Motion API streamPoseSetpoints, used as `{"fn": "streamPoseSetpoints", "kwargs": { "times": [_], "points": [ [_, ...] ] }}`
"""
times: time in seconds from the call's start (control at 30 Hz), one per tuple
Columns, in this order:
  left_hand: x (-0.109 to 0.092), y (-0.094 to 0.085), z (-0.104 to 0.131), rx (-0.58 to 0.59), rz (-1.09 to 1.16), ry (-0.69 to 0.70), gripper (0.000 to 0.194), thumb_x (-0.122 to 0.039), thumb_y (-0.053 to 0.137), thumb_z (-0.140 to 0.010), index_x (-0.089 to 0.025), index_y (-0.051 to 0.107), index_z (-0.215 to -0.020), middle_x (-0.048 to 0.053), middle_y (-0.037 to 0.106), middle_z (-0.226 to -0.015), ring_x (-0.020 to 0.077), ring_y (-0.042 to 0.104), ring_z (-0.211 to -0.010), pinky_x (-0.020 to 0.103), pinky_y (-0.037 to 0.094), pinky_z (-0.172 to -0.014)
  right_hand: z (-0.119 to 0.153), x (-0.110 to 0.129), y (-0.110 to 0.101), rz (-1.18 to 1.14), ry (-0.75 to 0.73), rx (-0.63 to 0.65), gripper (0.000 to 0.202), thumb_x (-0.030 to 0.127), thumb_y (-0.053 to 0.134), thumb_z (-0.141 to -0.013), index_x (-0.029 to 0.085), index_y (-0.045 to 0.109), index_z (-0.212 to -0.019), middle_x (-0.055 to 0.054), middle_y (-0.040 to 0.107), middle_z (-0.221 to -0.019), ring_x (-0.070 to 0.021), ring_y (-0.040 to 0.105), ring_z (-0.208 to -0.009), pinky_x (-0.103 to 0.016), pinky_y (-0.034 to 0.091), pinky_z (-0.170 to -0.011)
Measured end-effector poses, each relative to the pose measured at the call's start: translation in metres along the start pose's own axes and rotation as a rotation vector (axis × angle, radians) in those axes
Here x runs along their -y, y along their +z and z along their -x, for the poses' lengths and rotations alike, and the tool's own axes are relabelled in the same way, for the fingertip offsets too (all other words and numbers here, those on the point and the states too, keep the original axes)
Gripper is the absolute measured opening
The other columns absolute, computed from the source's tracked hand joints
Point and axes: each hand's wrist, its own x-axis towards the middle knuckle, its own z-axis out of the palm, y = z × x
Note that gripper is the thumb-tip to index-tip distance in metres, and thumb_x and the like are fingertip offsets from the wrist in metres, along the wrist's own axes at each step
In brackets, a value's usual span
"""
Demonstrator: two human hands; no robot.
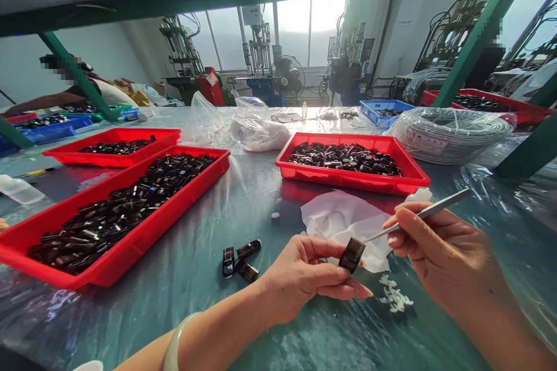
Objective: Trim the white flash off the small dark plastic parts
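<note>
Between its thumb and fingers my left hand [311, 275] holds a small dark rectangular part [352, 255], tilted upward. My right hand [444, 249] grips metal tweezers [429, 211], whose tip is at the upper right edge of the dark part. Below and between the hands lies a small pile of white pieces [394, 294]. A crumpled white sheet [335, 214] rests behind my left hand. Several dark parts [249, 247] lie on the table left of my left hand, and a single white piece [275, 215] sits farther back.
Red trays of dark parts stand at the left [191, 191], far left [167, 138] and back centre [348, 178]. A wrapped cable coil [448, 136] is at the right. Green shelf posts [478, 40] rise beside the table. A person [82, 84] is at the far left.
</note>
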Motion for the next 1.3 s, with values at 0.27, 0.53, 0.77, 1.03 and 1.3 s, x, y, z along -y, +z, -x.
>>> {"fn": "streamPoseSetpoints", "kwargs": {
  "times": [0.27, 0.53, 0.77, 1.03, 1.3],
  "points": [
    [0.002, 0.006, -0.001, -0.062, -0.004, 0.002, 0.032, -0.019, 0.076, -0.059, -0.008, 0.072, -0.088, 0.009, 0.069, -0.078, 0.0185, 0.069, -0.071, 0.018, 0.052, -0.063, 0.004, -0.005, 0.001, 0.018, -0.051, -0.043, 0.021, 0.028, 0.079, -0.059, 0.018, 0.066, -0.071, 0.002, 0.064, -0.053, -0.0088, 0.058, -0.041, -0.016, 0.050, -0.038],
    [0.001, 0.009, -0.001, -0.088, 0.002, -0.023, 0.028, -0.017, 0.075, -0.059, -0.008, 0.073, -0.085, 0.008, 0.070, -0.076, 0.0171, 0.069, -0.070, 0.018, 0.052, -0.065, 0.003, -0.011, -0.001, 0.089, -0.018, 0.011, 0.020, 0.032, 0.077, -0.061, 0.018, 0.065, -0.069, 0.001, 0.066, -0.055, -0.0091, 0.057, -0.041, -0.018, 0.050, -0.039],
    [0.004, 0.009, -0.002, -0.081, -0.052, -0.059, 0.023, -0.016, 0.073, -0.061, -0.009, 0.073, -0.082, 0.005, 0.068, -0.070, 0.0155, 0.069, -0.068, 0.015, 0.051, -0.060, 0.001, -0.015, 0.001, 0.047, 0.087, 0.097, 0.020, 0.032, 0.077, -0.061, 0.019, 0.064, -0.068, 0.003, 0.064, -0.054, -0.0082, 0.056, -0.040, -0.016, 0.047, -0.037],
    [0.003, 0.007, -0.002, -0.050, -0.081, -0.082, 0.024, -0.016, 0.074, -0.061, -0.009, 0.072, -0.083, 0.005, 0.068, -0.067, 0.0168, 0.069, -0.067, 0.017, 0.052, -0.060, 0.000, -0.015, 0.000, 0.047, 0.180, 0.110, 0.024, 0.034, 0.078, -0.060, 0.017, 0.062, -0.068, 0.003, 0.062, -0.051, -0.0075, 0.055, -0.039, -0.015, 0.045, -0.037],
    [0.006, 0.005, -0.001, -0.004, -0.134, -0.078, 0.023, -0.013, 0.071, -0.065, -0.009, 0.072, -0.087, 0.004, 0.068, -0.066, 0.0161, 0.069, -0.070, 0.015, 0.052, -0.060, -0.001, -0.013, 0.000, 0.051, 0.240, 0.168, 0.028, 0.036, 0.078, -0.058, 0.016, 0.060, -0.064, 0.003, 0.060, -0.048, -0.0073, 0.053, -0.038, -0.015, 0.042, -0.036]
  ]
}}
